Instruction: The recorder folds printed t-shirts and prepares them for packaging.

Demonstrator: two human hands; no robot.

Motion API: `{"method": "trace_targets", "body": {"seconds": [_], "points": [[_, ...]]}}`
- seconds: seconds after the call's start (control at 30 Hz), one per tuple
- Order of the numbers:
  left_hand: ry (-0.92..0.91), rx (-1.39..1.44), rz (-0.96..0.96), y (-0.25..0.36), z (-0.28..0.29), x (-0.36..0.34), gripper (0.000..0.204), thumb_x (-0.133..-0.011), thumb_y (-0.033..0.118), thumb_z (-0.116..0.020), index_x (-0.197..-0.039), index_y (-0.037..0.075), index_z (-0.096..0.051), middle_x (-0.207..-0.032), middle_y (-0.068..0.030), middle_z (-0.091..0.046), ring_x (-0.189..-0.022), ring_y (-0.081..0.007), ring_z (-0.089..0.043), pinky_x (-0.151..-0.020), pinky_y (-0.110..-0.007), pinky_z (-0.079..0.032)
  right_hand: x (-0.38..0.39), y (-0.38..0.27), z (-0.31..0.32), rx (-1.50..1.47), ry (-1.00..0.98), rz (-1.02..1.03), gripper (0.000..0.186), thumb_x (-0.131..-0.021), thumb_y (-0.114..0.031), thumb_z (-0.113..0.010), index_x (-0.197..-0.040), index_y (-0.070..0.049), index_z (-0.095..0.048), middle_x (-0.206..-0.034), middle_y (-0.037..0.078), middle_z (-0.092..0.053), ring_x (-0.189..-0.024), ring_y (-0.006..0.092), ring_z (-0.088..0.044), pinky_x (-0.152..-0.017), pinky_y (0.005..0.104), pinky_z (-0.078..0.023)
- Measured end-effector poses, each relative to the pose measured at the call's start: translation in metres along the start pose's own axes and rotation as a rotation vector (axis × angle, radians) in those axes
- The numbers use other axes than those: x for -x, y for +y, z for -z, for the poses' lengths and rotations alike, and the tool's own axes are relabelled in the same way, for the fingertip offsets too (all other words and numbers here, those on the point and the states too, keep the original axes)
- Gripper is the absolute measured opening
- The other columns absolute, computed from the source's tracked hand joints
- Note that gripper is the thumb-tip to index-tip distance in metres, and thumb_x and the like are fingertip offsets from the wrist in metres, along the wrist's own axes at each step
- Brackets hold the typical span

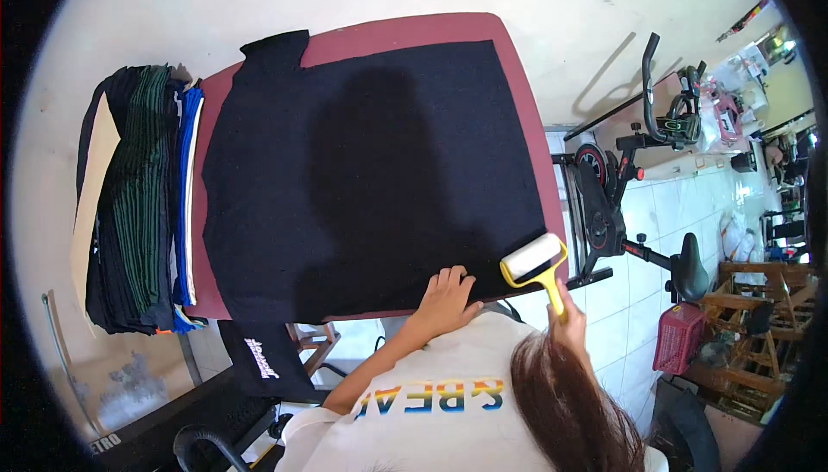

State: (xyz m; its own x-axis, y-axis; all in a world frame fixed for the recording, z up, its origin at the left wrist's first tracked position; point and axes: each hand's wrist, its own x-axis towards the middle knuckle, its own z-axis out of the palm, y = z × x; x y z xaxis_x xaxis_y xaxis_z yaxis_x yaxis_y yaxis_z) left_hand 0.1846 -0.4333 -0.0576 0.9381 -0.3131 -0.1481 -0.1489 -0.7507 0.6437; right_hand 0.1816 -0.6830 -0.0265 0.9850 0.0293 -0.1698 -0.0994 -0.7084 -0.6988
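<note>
Black garment (371,179) spread flat over a dark red table (517,84), covering nearly the whole top, one sleeve (276,45) reaching past the far left corner. Left hand (448,293) pressed palm down on the near edge of the cloth, fingers spread and released, grasping nothing. Right hand (569,312) clenched around the yellow handle of a lint roller (536,267), only partly seen behind hair and shoulder. White roller head lying on the garment's near right corner, close to the table edge, handle slanting back toward the body. Left of the table, just beside it, a tall stack of folded clothes (138,196), mostly black and dark green, with blue and white pieces on the side nearest the table. Below the table's near left corner, another black piece with a white print (259,356) hanging down. To the right, well apart from the work, an exercise bike (634,179) on white floor tiles, a red plastic crate (679,338) and wooden furniture (746,300) beyond it. Shadow of head and shoulders falling across the middle of the cloth.
</note>
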Motion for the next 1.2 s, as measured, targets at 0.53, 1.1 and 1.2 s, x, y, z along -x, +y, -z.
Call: {"method": "trace_targets", "body": {"seconds": [0.53, 1.1, 1.2], "points": [[-0.091, 0.151, 0.24, 0.013, -0.013, 0.038, 0.045, -0.083, 0.026, -0.049, -0.124, 0.008, -0.044, -0.115, -0.0099, -0.048, -0.106, -0.0266, -0.047, -0.087, -0.041, -0.038, -0.394, -0.189, -0.122, 0.224, -0.006, 0.314, 0.047, -0.077, -0.029, -0.055, -0.123, -0.025, -0.045, -0.098, 0.018, -0.061, -0.089, 0.0355, -0.059, -0.079, 0.0415, -0.047], [-0.382, 0.167, 0.043, 0.012, 0.01, -0.014, 0.046, -0.089, 0.038, -0.042, -0.12, 0.004, -0.049, -0.11, -0.0139, -0.053, -0.099, -0.0292, -0.049, -0.084, -0.039, -0.039, -0.029, 0.002, 0.0, -0.066, 0.158, 0.197, 0.042, -0.081, -0.009, -0.055, -0.122, -0.004, -0.046, -0.111, 0.019, -0.056, -0.089, 0.0342, -0.06, -0.073, 0.0353, -0.048], [-0.425, 0.202, 0.041, 0.014, 0.011, -0.02, 0.046, -0.089, 0.039, -0.041, -0.12, 0.005, -0.049, -0.11, -0.0141, -0.054, -0.098, -0.0294, -0.05, -0.084, -0.039, -0.039, -0.054, -0.006, -0.008, -0.035, 0.165, 0.176, 0.043, -0.082, -0.01, -0.054, -0.124, -0.005, -0.044, -0.11, 0.02, -0.056, -0.088, 0.0357, -0.059, -0.072, 0.036, -0.048]]}}
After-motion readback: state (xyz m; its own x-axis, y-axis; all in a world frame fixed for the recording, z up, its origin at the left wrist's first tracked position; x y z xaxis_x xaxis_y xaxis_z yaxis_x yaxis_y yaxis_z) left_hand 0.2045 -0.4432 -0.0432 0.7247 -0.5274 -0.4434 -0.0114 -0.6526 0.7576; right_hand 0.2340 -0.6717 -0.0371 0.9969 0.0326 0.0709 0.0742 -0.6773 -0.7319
